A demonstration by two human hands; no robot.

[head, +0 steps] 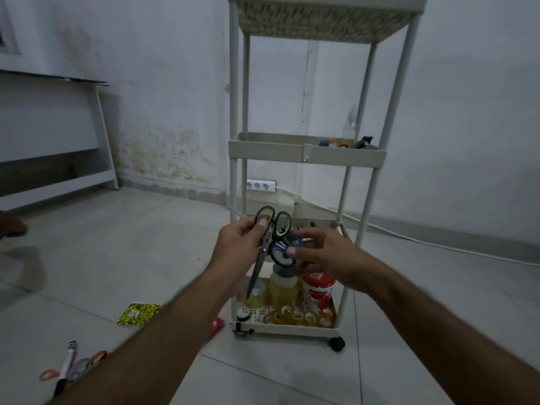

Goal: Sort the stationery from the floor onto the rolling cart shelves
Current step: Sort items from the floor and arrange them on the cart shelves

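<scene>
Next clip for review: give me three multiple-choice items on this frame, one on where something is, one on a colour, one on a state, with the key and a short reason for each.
1. Where do the rolls of clear tape lie?
A. on the cart's bottom shelf
B. on the floor by the marker
C. on the top shelf

2. What colour trims the handles of the scissors in the left hand?
A. red
B. green
C. white

3. What is the right hand doing?
A. resting flat on the floor
B. hanging idle with nothing in it
C. gripping a second pair, the blue-handled scissors

Key: 1 A, the rolls sit in a row along the front edge of the lowest shelf. 2 B, the black loops have green lining. 3 C, its thumb and fingers close on the blue-rimmed loops, over the cart.
</scene>
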